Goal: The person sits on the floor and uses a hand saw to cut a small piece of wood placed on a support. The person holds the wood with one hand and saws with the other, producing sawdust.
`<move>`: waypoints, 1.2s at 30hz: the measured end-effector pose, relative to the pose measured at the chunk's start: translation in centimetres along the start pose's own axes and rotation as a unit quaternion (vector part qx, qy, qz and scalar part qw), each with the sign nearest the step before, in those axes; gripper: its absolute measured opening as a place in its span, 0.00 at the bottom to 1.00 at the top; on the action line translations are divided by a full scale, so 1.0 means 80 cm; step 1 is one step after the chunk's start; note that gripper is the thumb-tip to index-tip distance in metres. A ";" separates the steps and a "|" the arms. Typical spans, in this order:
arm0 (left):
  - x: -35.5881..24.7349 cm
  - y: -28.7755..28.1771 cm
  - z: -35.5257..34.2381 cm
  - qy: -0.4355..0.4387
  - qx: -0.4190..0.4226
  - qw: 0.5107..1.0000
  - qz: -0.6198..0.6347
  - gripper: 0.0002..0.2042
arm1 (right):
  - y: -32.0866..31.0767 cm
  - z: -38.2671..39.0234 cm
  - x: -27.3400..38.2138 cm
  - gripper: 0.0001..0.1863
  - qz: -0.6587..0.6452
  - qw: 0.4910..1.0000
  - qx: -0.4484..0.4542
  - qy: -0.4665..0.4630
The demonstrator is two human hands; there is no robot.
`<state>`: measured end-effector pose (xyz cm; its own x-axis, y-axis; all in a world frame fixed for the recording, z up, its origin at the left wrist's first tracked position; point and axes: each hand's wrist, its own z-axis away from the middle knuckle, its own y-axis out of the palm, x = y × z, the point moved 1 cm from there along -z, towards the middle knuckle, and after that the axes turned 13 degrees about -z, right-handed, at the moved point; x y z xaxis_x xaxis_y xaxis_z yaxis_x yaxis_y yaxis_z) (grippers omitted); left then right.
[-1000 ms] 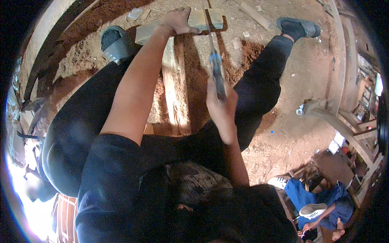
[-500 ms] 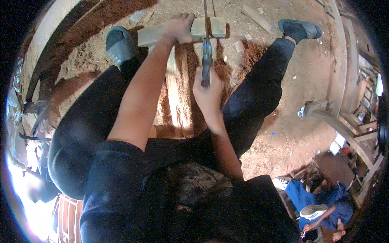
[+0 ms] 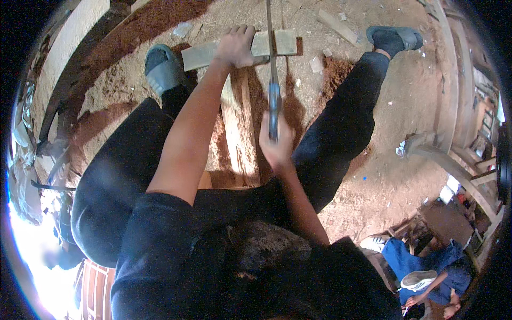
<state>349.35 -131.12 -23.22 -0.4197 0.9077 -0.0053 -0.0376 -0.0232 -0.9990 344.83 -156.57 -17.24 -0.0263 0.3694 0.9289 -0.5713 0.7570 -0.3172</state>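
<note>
My left hand (image 3: 236, 47) grips a pale wooden board (image 3: 282, 44) from above. The thumb lies along the near edge, the fingers reach over the top toward the far side. In my right hand (image 3: 278, 143) is the handle of a handsaw (image 3: 274, 98), slightly blurred. Its narrow-looking blade points away from me and crosses the board just right of my left thumb. Under the board, a rough timber (image 3: 237, 128) runs back toward me between my legs. Whether the teeth sit in a cut does not show clearly.
My feet in grey slippers (image 3: 164, 69) stand either side of the board. Wood offcuts (image 3: 338, 26) and sawdust lie on the dirt floor (image 3: 400, 106). Wooden frames (image 3: 453, 165) stand at the right. Another person in blue clothes (image 3: 410, 261) sits at the lower right.
My right hand has drawn the saw back toward me, sliding its blade along the board. My left hand stays on the board.
</note>
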 end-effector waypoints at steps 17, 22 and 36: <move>0.024 0.042 0.007 -0.038 -0.079 0.996 -0.010 0.44 | 0.011 -0.029 -0.006 0.05 -0.090 0.995 0.016 -0.034; 0.014 0.011 0.002 -0.026 0.015 1.000 -0.010 0.46 | 0.011 -0.034 0.009 0.08 -0.047 0.997 0.027 -0.045; 0.007 0.002 0.001 -0.028 0.094 0.995 -0.005 0.52 | -0.012 0.015 -0.015 0.06 -0.028 0.999 0.022 -0.017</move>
<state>349.00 -130.64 -23.38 -0.4686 0.8833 0.0126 -0.2089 -0.0969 -0.9731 344.46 -158.38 -17.83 -0.0202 0.3085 0.9510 -0.6081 0.7512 -0.2566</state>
